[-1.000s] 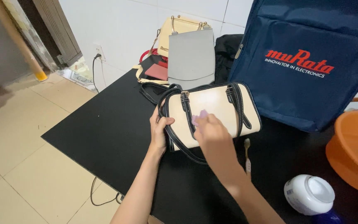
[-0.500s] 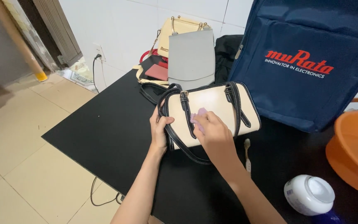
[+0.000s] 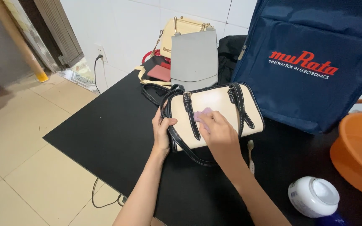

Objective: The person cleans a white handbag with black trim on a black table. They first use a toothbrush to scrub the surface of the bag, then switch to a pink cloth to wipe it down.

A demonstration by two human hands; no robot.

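A cream handbag (image 3: 216,102) with dark straps and trim lies flat on the black table (image 3: 118,125). My left hand (image 3: 162,132) grips the bag's left end and holds it still. My right hand (image 3: 216,132) presses a small pale pink cloth (image 3: 202,114) against the bag's front face, between the two straps. The fingers cover most of the cloth.
A large navy bag (image 3: 315,62) stands behind the handbag. A grey bag (image 3: 194,58), a yellow handbag (image 3: 181,27) and a red pouch (image 3: 159,72) sit at the back. An orange basin (image 3: 357,150), a white jar (image 3: 313,196) and a toothbrush (image 3: 251,155) lie to the right. Tiled floor lies left.
My right hand has slid with the cloth a little to the left and up across the bag's face. My left hand stays on the bag's end.
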